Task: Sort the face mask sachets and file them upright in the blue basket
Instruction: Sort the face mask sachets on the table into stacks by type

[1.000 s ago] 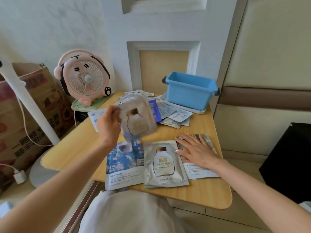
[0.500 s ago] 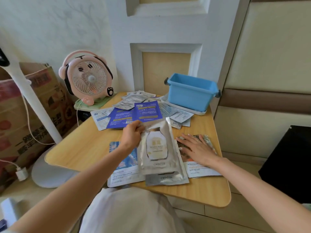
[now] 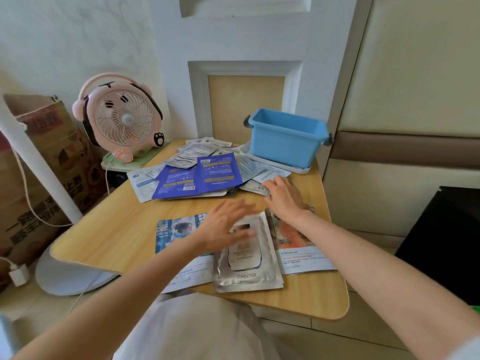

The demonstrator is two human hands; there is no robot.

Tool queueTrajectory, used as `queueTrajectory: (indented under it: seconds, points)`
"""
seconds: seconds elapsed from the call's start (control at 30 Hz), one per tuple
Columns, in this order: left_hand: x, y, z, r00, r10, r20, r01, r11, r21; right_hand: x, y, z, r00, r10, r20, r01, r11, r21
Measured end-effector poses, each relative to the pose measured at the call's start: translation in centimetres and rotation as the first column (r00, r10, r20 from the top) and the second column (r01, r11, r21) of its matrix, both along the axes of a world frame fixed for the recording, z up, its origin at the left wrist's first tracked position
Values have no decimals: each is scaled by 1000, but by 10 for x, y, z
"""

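Silver sachets (image 3: 246,278) at near edge of table (image 3: 117,229), under flat, released left hand (image 3: 223,229); right hand (image 3: 284,197) on far loose pile (image 3: 197,178), grasp unclear. Blue basket (image 3: 283,146) far right. Risk: slick stack nudged off edge by left forearm.

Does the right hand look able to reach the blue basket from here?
Likely yes. The right hand is at the near edge of the loose sachets; the blue basket stands just beyond, open-topped, with only those flat sachets between.
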State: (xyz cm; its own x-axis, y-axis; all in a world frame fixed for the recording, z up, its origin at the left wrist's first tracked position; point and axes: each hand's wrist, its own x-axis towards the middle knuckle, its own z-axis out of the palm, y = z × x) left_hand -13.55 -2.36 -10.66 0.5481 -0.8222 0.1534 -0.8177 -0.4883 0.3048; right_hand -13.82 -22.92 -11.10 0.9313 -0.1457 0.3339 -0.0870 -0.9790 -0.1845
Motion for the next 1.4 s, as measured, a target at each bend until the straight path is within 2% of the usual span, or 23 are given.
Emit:
queueTrajectory:
  seconds: [0.07,0.13,0.33,0.43,0.5,0.57,0.63,0.67,0.7,0.73,0.77,0.8,0.93,1.0,1.17,1.2,1.27,1.37,1.4]
  points:
    - [-1,0,-6,982,-125,-138,152,967,207,18,3,-1,999,-28,-38,24,995,-93]
    - [2,2,-16,973,-110,-204,168,941,293,30,6,-6,996,-66,-58,58,991,-123]
    - [8,6,-28,987,-111,-116,140,947,288,41,0,-17,992,-101,-69,81,965,-248]
    - [7,6,-32,990,-124,-72,139,952,271,39,-2,-15,989,55,-140,-118,858,-501]
    - [7,7,-33,990,-121,-76,136,958,253,40,-5,-9,989,121,-81,-146,781,-608]
    - [8,7,-35,990,-109,-85,127,960,251,40,-9,1,970,215,116,-127,850,-512]
    - [4,6,-29,988,-96,-121,122,964,234,36,-8,22,898,258,356,-177,954,-244]
    - [0,6,-23,979,-74,-188,111,974,198,31,-7,36,856,182,484,-172,983,-64]
    - [-3,7,-17,947,-33,-321,73,991,114,26,-7,53,814,55,578,-170,975,145]
    - [-3,7,-11,866,-5,-500,0,1000,-10,22,-9,68,775,-77,627,-184,922,341]
    - [-1,8,-5,752,-10,-659,-110,984,-140,20,-13,79,756,-165,633,-216,851,480]
    - [5,9,-1,667,-26,-744,-232,943,-241,18,-17,85,765,-204,611,-238,792,563]
    - [14,7,14,497,-120,-860,-492,777,-393,14,-22,81,856,-224,467,-207,679,705]
    - [10,8,22,437,-235,-869,-514,727,-455,13,-21,71,886,-211,413,-195,639,744]
    - [1,11,34,294,-428,-855,-471,713,-519,4,-9,60,913,-248,325,-131,575,807]
    - [-1,11,34,288,-441,-850,-482,701,-526,3,-5,59,919,-258,299,-120,539,834]
    - [-2,8,33,307,-421,-854,-555,649,-520,-4,3,60,953,-185,241,-152,397,905]
    - [5,9,40,408,-251,-878,-734,481,-479,-15,8,68,978,52,200,-204,98,974]
    - [11,14,45,455,-181,-872,-734,479,-482,-16,5,70,980,68,190,-192,32,981]
